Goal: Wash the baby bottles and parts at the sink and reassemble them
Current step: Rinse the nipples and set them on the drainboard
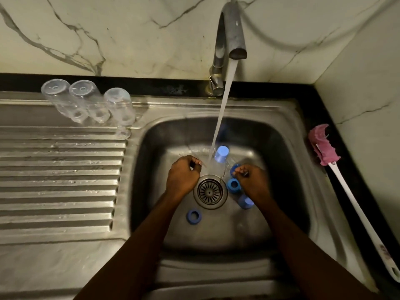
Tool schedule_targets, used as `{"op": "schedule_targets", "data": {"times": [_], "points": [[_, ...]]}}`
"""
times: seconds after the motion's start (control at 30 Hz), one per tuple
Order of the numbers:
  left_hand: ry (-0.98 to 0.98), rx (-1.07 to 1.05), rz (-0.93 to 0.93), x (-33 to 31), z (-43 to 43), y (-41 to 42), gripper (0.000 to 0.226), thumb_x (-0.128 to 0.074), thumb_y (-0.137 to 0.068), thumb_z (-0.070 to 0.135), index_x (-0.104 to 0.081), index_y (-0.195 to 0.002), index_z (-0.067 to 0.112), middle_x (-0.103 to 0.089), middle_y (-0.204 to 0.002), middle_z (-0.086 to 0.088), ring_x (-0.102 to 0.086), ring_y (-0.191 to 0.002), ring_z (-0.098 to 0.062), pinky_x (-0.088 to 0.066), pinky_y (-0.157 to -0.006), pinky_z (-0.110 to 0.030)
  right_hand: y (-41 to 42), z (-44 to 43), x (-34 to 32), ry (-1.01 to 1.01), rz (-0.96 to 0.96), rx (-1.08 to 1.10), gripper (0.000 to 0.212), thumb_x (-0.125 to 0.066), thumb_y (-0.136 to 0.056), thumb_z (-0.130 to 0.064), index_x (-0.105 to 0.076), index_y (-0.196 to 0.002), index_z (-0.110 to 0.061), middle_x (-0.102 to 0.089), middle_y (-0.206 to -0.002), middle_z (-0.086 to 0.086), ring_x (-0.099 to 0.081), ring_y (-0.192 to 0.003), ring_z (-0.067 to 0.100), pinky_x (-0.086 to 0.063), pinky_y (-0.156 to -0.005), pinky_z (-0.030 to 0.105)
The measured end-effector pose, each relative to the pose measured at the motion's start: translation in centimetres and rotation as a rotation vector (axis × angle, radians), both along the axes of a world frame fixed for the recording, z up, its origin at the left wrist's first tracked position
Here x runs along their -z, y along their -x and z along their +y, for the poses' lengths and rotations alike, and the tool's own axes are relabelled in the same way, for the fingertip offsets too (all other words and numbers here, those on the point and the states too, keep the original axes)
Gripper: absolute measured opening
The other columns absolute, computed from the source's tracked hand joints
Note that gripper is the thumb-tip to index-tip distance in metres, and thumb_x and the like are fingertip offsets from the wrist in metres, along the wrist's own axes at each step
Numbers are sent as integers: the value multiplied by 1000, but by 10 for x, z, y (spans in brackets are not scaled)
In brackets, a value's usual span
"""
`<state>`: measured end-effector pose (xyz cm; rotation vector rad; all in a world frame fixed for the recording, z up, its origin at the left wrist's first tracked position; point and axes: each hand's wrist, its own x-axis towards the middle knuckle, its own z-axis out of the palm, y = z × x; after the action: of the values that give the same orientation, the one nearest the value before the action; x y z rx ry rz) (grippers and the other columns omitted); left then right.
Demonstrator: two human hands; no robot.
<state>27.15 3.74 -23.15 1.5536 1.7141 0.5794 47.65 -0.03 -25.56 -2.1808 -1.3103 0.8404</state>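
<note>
Nearest me a blue ring (193, 216) lies loose in the sink (216, 237). By the drain (210, 190), right hand (253, 184) pinches a blue part (234, 168); left hand (183, 176) is curled, can't tell on what. Further back, three clear bottles (86, 100) stand upside down on the drainboard (60, 180).

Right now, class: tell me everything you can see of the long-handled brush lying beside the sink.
The brush has a long, thin white handle, plastic by its look, with a hanging hole at the near end and a ragged pink sponge head at the far end. It lies flat and diagonal on the dark counter, to the right of the sink, with its head toward the back wall. Nothing is holding it.
</note>
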Motion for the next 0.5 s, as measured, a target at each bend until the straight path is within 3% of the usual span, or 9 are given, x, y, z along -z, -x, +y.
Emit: {"op": "schedule_targets", "data": {"times": [0.17, 0.23, 0.33, 0.5], "points": [[4, -5, 28, 11, -3, 1, 9, -61, -94, 28, -68, -93, 22, -60, -88, 12, -56, -82, -10, -38, -74, -22, -16, 7, 11, 49, -127, 33, 12, -61, -82, -2, -68, -86, -11, -70, -93, 9, -64, -88, 26, -44, -75, 25], [10, -2, 36, 14, -5, 1, 10, -61, -95, 29, -68, -95, 21, -60, -88, 12, -55, -83, -9, -38, -75, -23, -20, 6, 11, 80, -131, 75, 13, -59, -80, 2, -63, -83, -11, -65, -87, 7, -60, -82, 23, -40, -71, 24], [15, 4, 31, 15, -7, -2, 11, -61, -95, 29, -68, -97, 20, -60, -90, 11, -56, -84, -10, -39, -75, -24, -24, 7, 11, 86, -123, 80, 9, -62, -78, 1, -60, -82, -7, -58, -80, 3, -57, -77, 21, -39, -68, 25], [30, 25, 14, 17, -7, -8, 10, -62, -94, 28, -68, -97, 21, -61, -89, 11, -58, -85, -10, -40, -75, -24, -32, 4, 19, 203, -133, 8, 9, -68, -78, -3, -67, -85, -9, -67, -88, 6, -63, -85, 21, -43, -71, 25]]}}
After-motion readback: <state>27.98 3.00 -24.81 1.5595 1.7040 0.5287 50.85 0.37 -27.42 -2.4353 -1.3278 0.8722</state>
